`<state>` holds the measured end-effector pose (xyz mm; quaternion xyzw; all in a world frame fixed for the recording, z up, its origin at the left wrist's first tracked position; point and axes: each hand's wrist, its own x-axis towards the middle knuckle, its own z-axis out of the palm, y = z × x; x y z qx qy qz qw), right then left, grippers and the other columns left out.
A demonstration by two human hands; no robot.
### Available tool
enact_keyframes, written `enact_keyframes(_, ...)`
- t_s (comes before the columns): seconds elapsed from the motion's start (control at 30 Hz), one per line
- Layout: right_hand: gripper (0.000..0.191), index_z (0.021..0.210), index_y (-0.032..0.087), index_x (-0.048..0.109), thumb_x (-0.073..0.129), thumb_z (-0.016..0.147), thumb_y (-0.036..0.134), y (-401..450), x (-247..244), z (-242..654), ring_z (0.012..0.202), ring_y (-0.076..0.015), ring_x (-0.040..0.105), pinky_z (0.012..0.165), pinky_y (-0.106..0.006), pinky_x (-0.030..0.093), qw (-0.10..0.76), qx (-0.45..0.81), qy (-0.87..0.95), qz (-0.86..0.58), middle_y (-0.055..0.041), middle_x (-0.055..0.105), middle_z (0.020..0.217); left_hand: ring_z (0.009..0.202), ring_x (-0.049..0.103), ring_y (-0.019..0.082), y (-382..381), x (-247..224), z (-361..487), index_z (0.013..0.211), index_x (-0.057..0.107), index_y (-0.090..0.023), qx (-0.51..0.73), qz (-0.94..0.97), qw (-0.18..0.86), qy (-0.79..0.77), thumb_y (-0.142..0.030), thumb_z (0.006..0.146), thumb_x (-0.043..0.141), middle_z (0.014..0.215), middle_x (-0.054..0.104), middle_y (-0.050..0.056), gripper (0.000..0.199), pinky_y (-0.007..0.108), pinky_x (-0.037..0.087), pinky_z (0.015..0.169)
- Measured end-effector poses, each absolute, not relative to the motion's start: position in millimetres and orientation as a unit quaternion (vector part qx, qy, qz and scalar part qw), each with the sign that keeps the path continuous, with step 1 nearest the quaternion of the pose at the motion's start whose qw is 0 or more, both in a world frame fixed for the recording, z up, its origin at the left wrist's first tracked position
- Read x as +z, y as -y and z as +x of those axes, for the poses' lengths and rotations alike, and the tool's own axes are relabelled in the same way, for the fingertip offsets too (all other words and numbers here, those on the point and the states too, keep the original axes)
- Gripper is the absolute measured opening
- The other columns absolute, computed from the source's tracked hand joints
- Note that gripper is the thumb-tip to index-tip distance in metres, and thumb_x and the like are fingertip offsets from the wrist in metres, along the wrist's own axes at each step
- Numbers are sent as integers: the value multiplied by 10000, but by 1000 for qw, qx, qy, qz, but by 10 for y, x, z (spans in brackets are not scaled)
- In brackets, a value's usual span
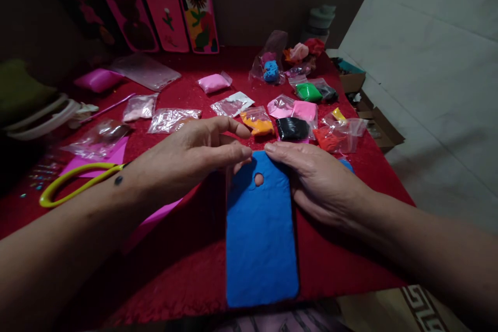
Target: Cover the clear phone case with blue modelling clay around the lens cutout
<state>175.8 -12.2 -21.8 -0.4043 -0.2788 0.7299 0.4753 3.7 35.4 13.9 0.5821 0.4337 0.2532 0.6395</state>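
A phone case (pixel 261 238) covered in blue clay stands tilted toward me near the table's front edge. Its surface is slightly uneven, and a fingertip shows through the round hole near its top. My right hand (pixel 330 181) grips the upper right side, thumb on the top edge and fingers behind. At the upper left corner, my left hand (pixel 206 148) pinches the edge with its thumb; its index finger is lifted and bent above. Just beyond the hands lie bags of orange clay (pixel 257 122) and black clay (pixel 292 128).
Yellow-handled scissors (pixel 81 168) lie left, near a pink sheet (pixel 165 212). Decorated phone cases (pixel 163 8) lean at the back, with a clear case (pixel 146 70) before them. Bagged green clay (pixel 308 92) and red clay (pixel 330 139) lie right. Cardboard boxes (pixel 383 127) stand beyond the table's right edge.
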Motion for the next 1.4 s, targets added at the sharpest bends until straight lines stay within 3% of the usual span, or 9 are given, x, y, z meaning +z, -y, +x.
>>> enact_keyframes(0.2,100,772,143,707,699,841,214,128,-215,1756,731,-131,616,776,-289,495,479,725,281,-408,-17,680,762,528,590,120,-364,181,48,828,658,-190,247,580,604,-488,-115,757,717,630,667,-18,119,217,433,517)
enact_keyframes(0.33,115,753,145,699,715,824,234,127,-185,1741,746,-143,626,804,-309,498,478,732,260,-410,-25,681,767,534,602,133,-388,146,1,857,657,-184,238,562,634,-475,-107,746,723,645,677,-5,150,235,430,514)
enact_keyframes(0.5,121,753,142,713,683,844,215,131,-170,1729,643,-123,590,754,-293,504,487,729,271,-398,-14,655,681,586,603,98,-371,81,-18,910,627,-168,246,520,688,-443,-166,786,752,697,665,-17,176,217,465,591)
enact_keyframes(0.73,133,706,139,685,732,804,215,135,-181,1730,666,-104,589,733,-256,490,493,736,244,-395,-11,666,720,623,621,94,-335,72,20,951,587,-155,236,478,721,-443,-82,791,717,734,650,-17,219,205,479,619)
enact_keyframes(0.97,107,726,149,688,746,787,214,130,-173,1732,728,-116,606,762,-263,491,495,727,251,-405,-15,683,781,645,633,95,-351,63,1,963,606,-158,245,496,712,-433,-131,792,743,753,673,-11,220,203,482,621)
enact_keyframes(1.4,142,703,147,671,700,828,207,142,-160,1724,633,-109,583,690,-255,497,485,734,257,-400,-5,637,680,606,629,97,-340,72,5,966,590,-159,237,478,720,-443,-94,778,729,728,668,-10,242,218,480,614)
